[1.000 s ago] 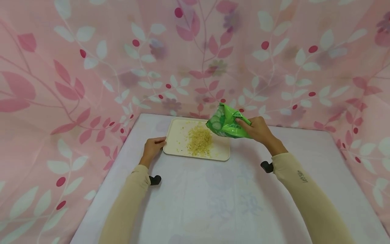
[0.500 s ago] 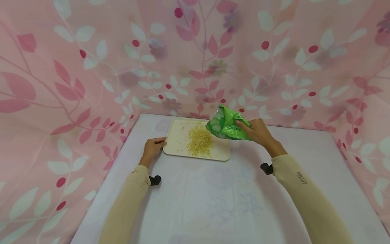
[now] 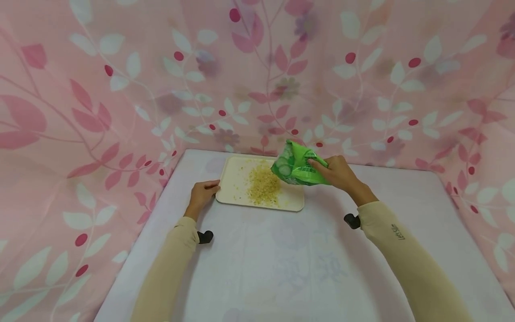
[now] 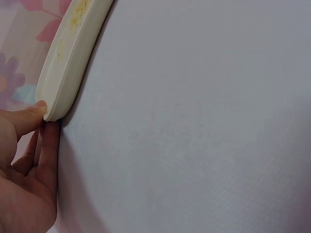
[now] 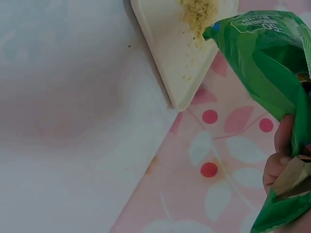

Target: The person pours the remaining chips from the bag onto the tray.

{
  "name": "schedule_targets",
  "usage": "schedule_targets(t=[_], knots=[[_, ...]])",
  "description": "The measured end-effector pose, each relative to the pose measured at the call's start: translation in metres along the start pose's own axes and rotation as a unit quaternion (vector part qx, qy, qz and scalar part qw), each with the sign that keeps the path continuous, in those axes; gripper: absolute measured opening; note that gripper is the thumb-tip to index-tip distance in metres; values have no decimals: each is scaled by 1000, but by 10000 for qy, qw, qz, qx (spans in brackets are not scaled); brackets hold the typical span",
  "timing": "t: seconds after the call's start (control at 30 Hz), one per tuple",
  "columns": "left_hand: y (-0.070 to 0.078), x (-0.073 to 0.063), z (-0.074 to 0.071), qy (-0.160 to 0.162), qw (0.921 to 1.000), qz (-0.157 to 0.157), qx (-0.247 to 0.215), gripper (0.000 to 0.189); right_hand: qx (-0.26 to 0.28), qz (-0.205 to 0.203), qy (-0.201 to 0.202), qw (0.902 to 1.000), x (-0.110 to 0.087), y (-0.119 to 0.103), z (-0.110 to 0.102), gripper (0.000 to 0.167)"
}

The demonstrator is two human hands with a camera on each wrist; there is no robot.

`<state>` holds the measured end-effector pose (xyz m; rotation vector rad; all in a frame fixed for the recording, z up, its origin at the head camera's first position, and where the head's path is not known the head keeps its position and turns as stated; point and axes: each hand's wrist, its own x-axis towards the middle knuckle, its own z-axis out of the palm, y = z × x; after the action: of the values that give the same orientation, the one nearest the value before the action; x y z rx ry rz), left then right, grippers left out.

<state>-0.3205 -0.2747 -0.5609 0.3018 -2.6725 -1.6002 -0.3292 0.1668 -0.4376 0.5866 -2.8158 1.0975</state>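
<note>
A cream rectangular tray point(image 3: 233, 179) lies near the back of the table, with a heap of yellowish crumbs point(image 3: 263, 184) spread over its middle. My left hand point(image 3: 201, 196) pinches the tray's left edge; in the left wrist view the thumb point(image 4: 31, 116) lies on top of the rim and the fingers below it. With my right hand point(image 3: 338, 172) I grip a crumpled green snack bag point(image 3: 299, 165) above the tray's right part, its cucumber-printed end tilted toward the crumbs. In the right wrist view the green bag point(image 5: 262, 53) is folded around the fingers, and its inside is mostly hidden.
A white cloth covers the table point(image 3: 257, 259). Pink leaf-patterned curtain point(image 3: 265, 80) closes off the back and both sides, right behind the tray. Small black devices point(image 3: 205, 237) sit at both sleeve cuffs. A few specks lie on the cloth near the tray.
The green bag in my right hand has dipped slightly and shifted a little left. My left hand and the tray stay in place.
</note>
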Motion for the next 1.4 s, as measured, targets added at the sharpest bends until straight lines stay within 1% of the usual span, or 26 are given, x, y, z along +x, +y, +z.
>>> schedule_targets(t=[0.03, 0.13, 0.2, 0.27, 0.37, 0.43, 0.5, 0.57, 0.63, 0.7, 0.73, 0.77, 0.83, 0.93, 0.97, 1.07, 1.23, 1.4], knots=[[0, 0, 0, 4, 10000, -13, -13, 29, 85, -35, 130, 9999, -1, -1, -1, 62], [1, 0, 0, 8, 10000, -47, -49, 29, 342, -358, 661, 9966, -2, -3, -4, 59], [1, -1, 0, 0, 10000, -34, -70, 29, 443, -428, 843, 9945, -2, -4, -4, 59], [2, -1, 0, 4, 10000, -15, -85, 29, 352, -390, 697, 9962, -2, -2, -3, 59], [2, -2, 0, 22, 10000, -8, -90, 29, 87, -103, 231, 9996, -3, 4, 2, 60], [2, -1, 1, 19, 10000, -15, -70, 29, -45, 11, 71, 10000, -5, 8, 5, 60], [1, -1, 2, 25, 10000, -42, -33, 29, -21, 52, 115, 9999, -6, 10, 6, 59], [0, -1, 2, 29, 10000, -31, -22, 29, 58, -10, 267, 9996, -7, 9, 5, 59], [1, -1, 2, 49, 10000, -24, -35, 29, 158, -243, 542, 9981, -9, 5, 1, 57], [1, -1, 2, 61, 10000, -18, -39, 28, 311, -508, 918, 9940, -9, 2, -1, 55], [2, -2, 2, 34, 10000, 0, -64, 28, 338, -572, 1027, 9925, -9, 0, -2, 54], [3, -2, 1, 20, 10000, 9, -68, 28, 295, -582, 1046, 9924, -8, 0, -2, 54], [3, -2, 1, 16, 10000, 17, -60, 29, 228, -475, 935, 9942, -8, 1, -1, 56], [2, -1, 1, -12, 10000, -18, -67, 29, 64, -97, 502, 9987, -7, 8, 3, 61], [1, -1, 1, -5, 10000, -31, -51, 29, -5, -39, 425, 9991, -7, 9, 4, 61], [-1, 1, 2, -10, 9999, -47, -99, 29, 13, 34, 468, 9989, -9, 11, 4, 62], [-2, 3, 3, -1, 9999, -23, -102, 29, -10, -1, 586, 9983, -10, 11, 1, 61], [-2, 2, 2, -58, 9999, -31, -83, 29, 0, -134, 960, 9953, -13, 12, 0, 55]])
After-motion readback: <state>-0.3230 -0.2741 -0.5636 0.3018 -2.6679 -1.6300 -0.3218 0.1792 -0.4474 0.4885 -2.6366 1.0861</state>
